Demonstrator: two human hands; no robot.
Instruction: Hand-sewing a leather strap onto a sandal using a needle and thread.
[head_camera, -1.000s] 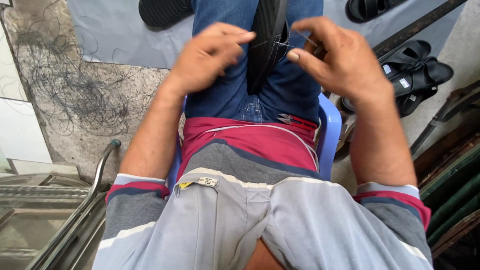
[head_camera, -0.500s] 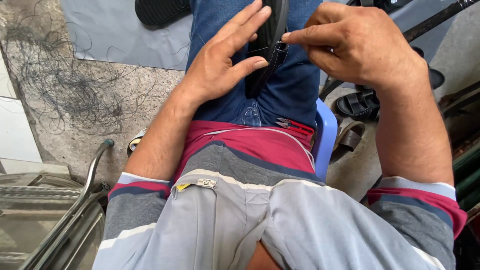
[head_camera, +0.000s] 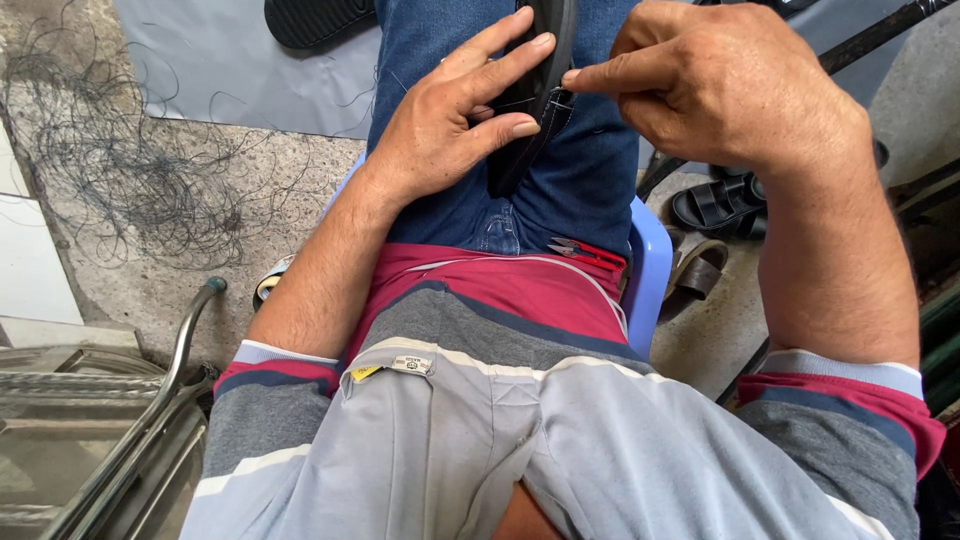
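On the lap, seen from the head camera: left hand (head_camera: 450, 125) spread flat, fingers wide and fanned, palm down on the blue denim jeans (head_camera: 575, 190), fingertips pressing against the edge of the black rubber sandal (head_camera: 540, 95) standing between the thighs. Right hand (head_camera: 720, 90) narrowed to a pinch, thumb and forefinger closed together at the sandal's side, just beside the left fingertips; what sits inside the pinch too small to tell, though thin dark thread (head_camera: 500, 105) crosses the left fingers. Small red-handled thread snips (head_camera: 585, 250) tucked at the waistband, near the red hem of the grey-and-red striped shirt (head_camera: 480, 400). Pale blue plastic stool (head_camera: 650, 270) under the seat, edge showing at the right hip. Black strapped sandals (head_camera: 720, 205) lying on the concrete floor (head_camera: 130, 250) to the right, well apart from the hands. Tangle of loose black thread (head_camera: 120, 170) scattered on the floor to the left. Curved metal tube frame (head_camera: 170, 370) at lower left.
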